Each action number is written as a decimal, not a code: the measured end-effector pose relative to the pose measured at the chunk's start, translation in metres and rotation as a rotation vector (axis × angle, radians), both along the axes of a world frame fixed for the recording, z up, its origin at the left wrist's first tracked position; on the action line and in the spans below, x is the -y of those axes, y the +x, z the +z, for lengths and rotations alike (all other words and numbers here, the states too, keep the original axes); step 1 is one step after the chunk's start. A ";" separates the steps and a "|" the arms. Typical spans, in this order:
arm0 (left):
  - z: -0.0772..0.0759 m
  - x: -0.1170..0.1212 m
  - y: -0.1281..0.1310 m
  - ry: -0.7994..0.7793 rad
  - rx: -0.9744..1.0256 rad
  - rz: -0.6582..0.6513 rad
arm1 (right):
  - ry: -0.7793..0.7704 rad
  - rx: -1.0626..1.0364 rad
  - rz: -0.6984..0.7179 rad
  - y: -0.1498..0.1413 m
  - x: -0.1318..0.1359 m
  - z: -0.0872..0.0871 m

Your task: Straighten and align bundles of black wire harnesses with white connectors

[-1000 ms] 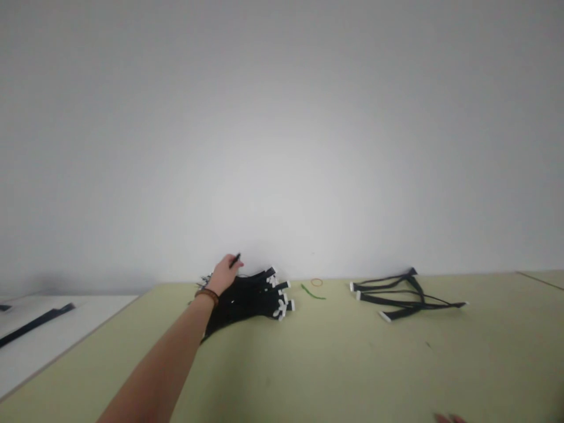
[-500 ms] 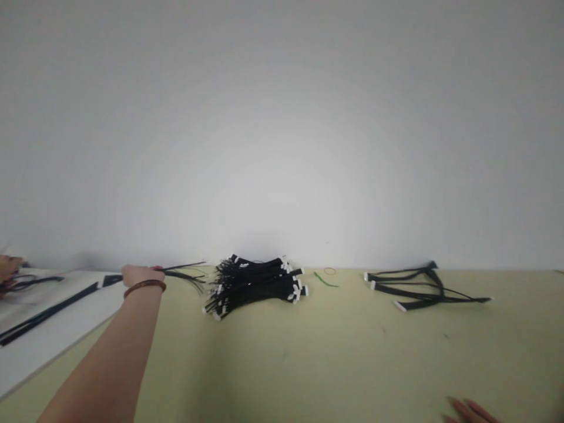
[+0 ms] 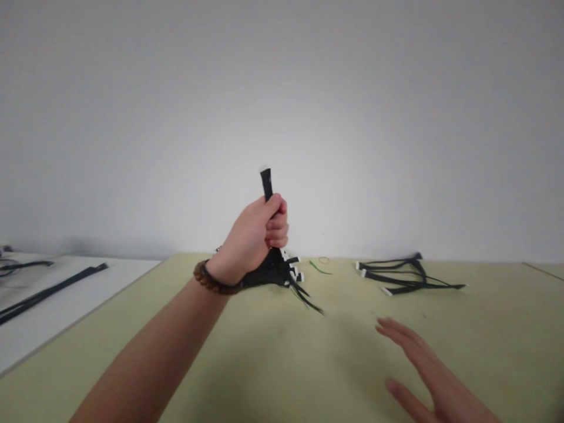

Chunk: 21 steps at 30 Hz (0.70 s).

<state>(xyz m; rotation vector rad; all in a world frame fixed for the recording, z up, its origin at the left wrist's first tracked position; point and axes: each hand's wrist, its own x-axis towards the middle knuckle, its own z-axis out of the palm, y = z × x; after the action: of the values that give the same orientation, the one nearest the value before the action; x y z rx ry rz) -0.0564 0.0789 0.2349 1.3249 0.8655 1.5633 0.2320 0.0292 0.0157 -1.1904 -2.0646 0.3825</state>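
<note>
My left hand (image 3: 252,241) is a fist around a black flat cable (image 3: 266,184), whose end sticks up above my fingers. Directly below the fist lies a pile of black flat cables with white connectors (image 3: 275,271), mostly hidden by my hand and wrist. Several loose strands trail from it toward the lower right. My right hand (image 3: 429,370) hovers over the table to the right with its fingers spread, holding nothing. Farther right, a looser group of black cables with white ends (image 3: 408,278) lies apart from both hands.
The pale green table (image 3: 335,358) runs under everything. A green twist tie (image 3: 319,268) and a small rubber band (image 3: 324,259) lie near its back edge. At the left stands a lower white surface (image 3: 106,282) holding long black cables (image 3: 53,292).
My left hand has moved right from the white surface to the pile and raised a black cable. My right hand has come farther into view, up over the table.
</note>
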 end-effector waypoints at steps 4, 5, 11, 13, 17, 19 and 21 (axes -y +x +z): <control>-0.017 0.022 0.050 -0.012 0.212 -0.242 | -0.624 -0.576 0.508 -0.065 0.017 0.103; -0.021 0.022 0.056 0.000 0.270 -0.253 | -0.704 -0.581 0.582 -0.072 0.019 0.113; -0.050 0.007 0.055 0.012 0.373 -0.172 | -0.825 -0.646 0.562 -0.066 0.031 0.100; -0.057 0.006 0.052 -0.013 0.330 -0.153 | -0.773 -0.614 0.519 -0.055 0.031 0.095; -0.061 0.010 0.051 -0.061 0.269 -0.148 | -0.626 -0.519 0.447 -0.026 0.029 0.101; -0.061 0.012 0.051 -0.087 0.248 -0.182 | -0.513 -0.475 0.399 -0.010 0.027 0.106; -0.061 0.013 0.050 -0.098 0.233 -0.221 | -0.353 -0.435 0.317 0.007 0.026 0.111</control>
<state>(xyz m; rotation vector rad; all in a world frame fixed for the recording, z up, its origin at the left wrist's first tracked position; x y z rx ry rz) -0.0067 0.0663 0.1739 1.1029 0.6204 1.4482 0.2393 0.0030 0.1265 -0.8648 -1.8381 1.0926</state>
